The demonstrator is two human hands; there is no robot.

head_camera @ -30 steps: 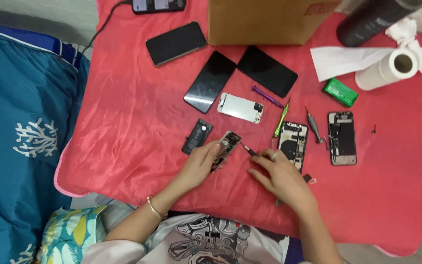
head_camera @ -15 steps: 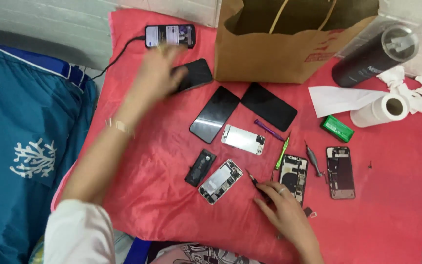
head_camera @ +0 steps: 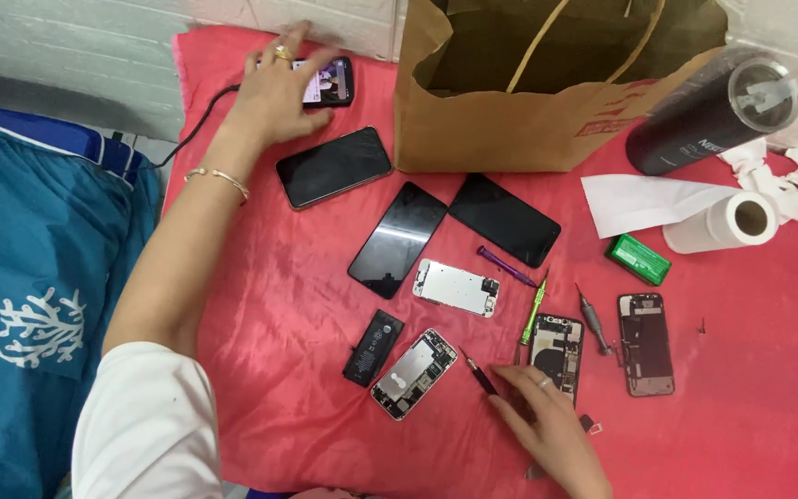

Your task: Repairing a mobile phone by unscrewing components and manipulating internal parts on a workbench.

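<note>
My left hand (head_camera: pixel 281 88) reaches far across the red cloth (head_camera: pixel 270 305) and rests its fingers on a lit phone (head_camera: pixel 330 83) with a black cable at the back left. My right hand (head_camera: pixel 547 420) lies near the front, fingers on a dark-handled screwdriver (head_camera: pixel 479 375) beside an opened phone body (head_camera: pixel 557 354). To its left sits another opened phone (head_camera: pixel 413 372) and a loose black battery (head_camera: pixel 373 347).
A whole dark phone (head_camera: pixel 333 167), two black screens (head_camera: pixel 398 238) (head_camera: pixel 504 219), a metal plate (head_camera: pixel 456 287), green and purple tools, another opened phone (head_camera: pixel 645 344), a brown paper bag (head_camera: pixel 547 102), black tumbler (head_camera: pixel 713 115), paper roll (head_camera: pixel 722 222) and green box (head_camera: pixel 638 259) lie around.
My left hand left the opened phone near the front, swept up across the cloth and now touches the lit phone at the back. The right hand stayed by the screwdriver.
</note>
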